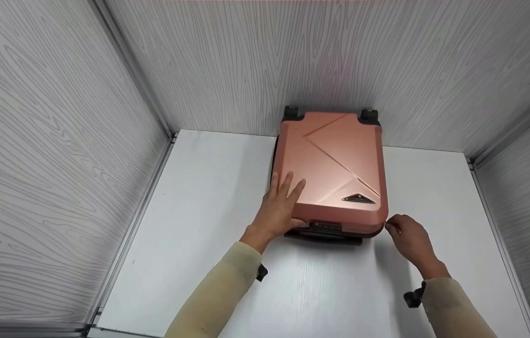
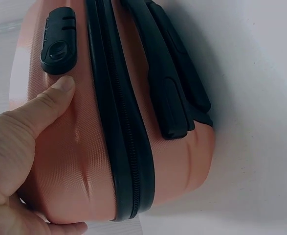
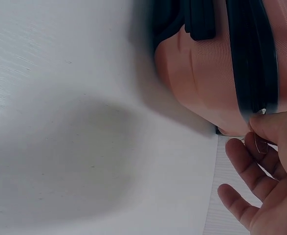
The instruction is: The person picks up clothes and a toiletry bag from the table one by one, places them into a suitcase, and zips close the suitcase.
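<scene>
A rose-gold hard-shell suitcase [image 1: 328,159] lies flat on the white table, its wheels toward the back panel. My left hand [image 1: 276,209] rests on its near left corner with fingers spread over the lid. In the left wrist view, the thumb presses just below the black combination lock [image 2: 58,41]. At the near right corner, my right hand [image 1: 409,237] pinches a small metal zipper pull [image 3: 261,143] between thumb and forefinger. The black zipper [image 2: 126,127] is closed along the stretch in the left wrist view. A black carry handle [image 2: 163,93] sits beside it.
The white tabletop [image 1: 199,211] extends around the suitcase. Grey wood-grain panels stand at the back [image 1: 227,70], left [image 1: 49,141] and right [image 1: 528,188]. Black wheels [image 1: 369,116] at the suitcase's far end are close to the back panel.
</scene>
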`<state>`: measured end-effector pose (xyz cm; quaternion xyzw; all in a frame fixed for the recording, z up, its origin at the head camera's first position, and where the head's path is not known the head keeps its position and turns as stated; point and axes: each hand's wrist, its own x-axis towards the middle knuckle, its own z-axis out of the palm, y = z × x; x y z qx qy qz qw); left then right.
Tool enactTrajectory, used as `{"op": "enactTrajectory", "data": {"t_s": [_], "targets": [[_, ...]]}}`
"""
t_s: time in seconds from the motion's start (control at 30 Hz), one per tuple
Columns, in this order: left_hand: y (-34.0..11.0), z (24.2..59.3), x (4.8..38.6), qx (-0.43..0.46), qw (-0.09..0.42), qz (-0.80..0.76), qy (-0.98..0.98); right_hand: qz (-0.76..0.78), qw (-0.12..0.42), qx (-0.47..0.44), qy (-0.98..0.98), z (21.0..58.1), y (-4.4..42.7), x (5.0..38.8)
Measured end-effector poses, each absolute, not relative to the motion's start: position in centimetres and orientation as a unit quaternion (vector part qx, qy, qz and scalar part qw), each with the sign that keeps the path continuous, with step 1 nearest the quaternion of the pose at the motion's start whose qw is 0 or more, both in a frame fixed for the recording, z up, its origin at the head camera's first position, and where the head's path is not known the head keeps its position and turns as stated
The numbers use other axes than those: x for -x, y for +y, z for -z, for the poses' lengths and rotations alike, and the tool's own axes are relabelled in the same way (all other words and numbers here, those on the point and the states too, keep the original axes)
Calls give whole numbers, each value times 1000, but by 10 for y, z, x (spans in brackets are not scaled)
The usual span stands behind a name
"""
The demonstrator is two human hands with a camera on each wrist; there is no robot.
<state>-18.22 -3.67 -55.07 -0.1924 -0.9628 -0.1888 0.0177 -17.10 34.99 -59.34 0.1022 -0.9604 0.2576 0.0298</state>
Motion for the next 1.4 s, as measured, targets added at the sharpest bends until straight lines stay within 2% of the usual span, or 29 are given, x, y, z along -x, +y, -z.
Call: {"op": "enactTrajectory", "data": {"t_s": [0.17,0.4,0.53,0.67,0.97,1.4], "targets": [[-48,557,184,175,2,271,-947,-256,36,-101,-961,595,349,171],[-63,579,183,147,15,377,-914,-248,26,-97,-964,594,345,173],[-68,594,184,98,-3,447,-889,-239,39,-107,-964,595,343,173],[-69,604,185,75,3,495,-866,-231,57,-112,-965,596,343,172],[-62,608,181,58,7,507,-860,-229,77,-106,-964,594,342,167],[-60,608,180,60,13,493,-868,-276,27,-89,-957,595,345,168]]}}
